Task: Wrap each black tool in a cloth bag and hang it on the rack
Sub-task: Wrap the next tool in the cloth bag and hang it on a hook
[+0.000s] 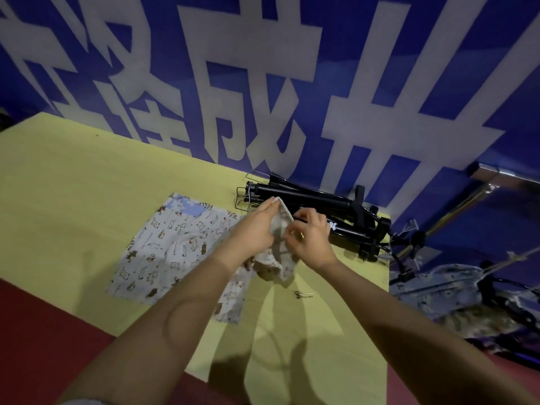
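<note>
A patterned cloth bag (277,258) is bunched between both hands above the yellow table (73,176). My left hand (254,229) grips its left side, fingers pointing up along the fabric. My right hand (309,238) pinches the bag's upper edge with thumb and fingers. Behind the hands lies a pile of black tools (327,209) with wire hooks at their left end. What the bag holds, if anything, is hidden in its folds. More printed cloth (163,247) lies flat on the table to the left, partly under my left forearm.
A small metal clip (304,294) lies on the table below my right wrist. A metal rack bar (455,211) with hanging clips runs off the table's right edge. A blue banner with white characters stands behind the table. Red floor shows in front.
</note>
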